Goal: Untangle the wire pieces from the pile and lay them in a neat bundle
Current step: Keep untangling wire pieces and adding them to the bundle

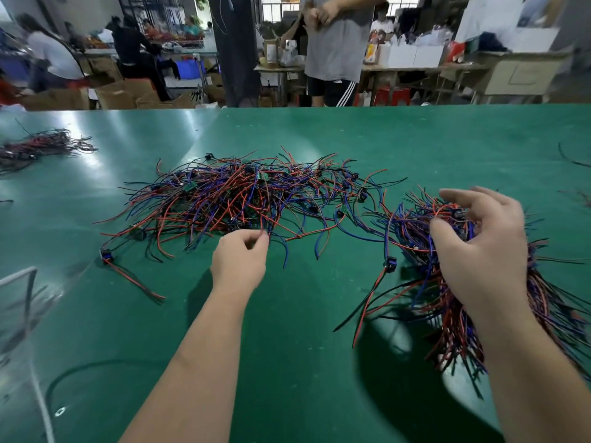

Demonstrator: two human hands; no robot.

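The only writing in sight is a small white mark at the waistband of the black, white-striped shorts point(334, 91) worn by a person standing at the far edge, and it is too small to read.

The pile point(249, 199) lies in the middle of the green surface point(287, 346). It is a loose, flat tangle of thin red, blue and black insulated wire pieces that cross in every direction, their ends curling outward. Small black plastic plugs point(363, 196) sit at some ends, and a few tiny green boards show among the strands.

The left hand point(240, 260) is at the near edge of the pile, its thumb and forefinger pinched together on a red wire point(263, 223) that rises from the tangle.

The bundle point(447, 302) is to the right, well apart from the pile's centre though stray strands reach between the two. Its wires run roughly parallel, fanning out toward the near right. The right hand point(479, 251) grips its upper end, thumb pressed into the strands and fingers curled loosely over the top. A dark shadow lies on the surface under the bundle.

The surface is smooth and slightly glossy, with pale scuffs. A darker heap point(38, 148) of similar wires rests far left, and a thin black cable point(80, 367) loops near the left corner.
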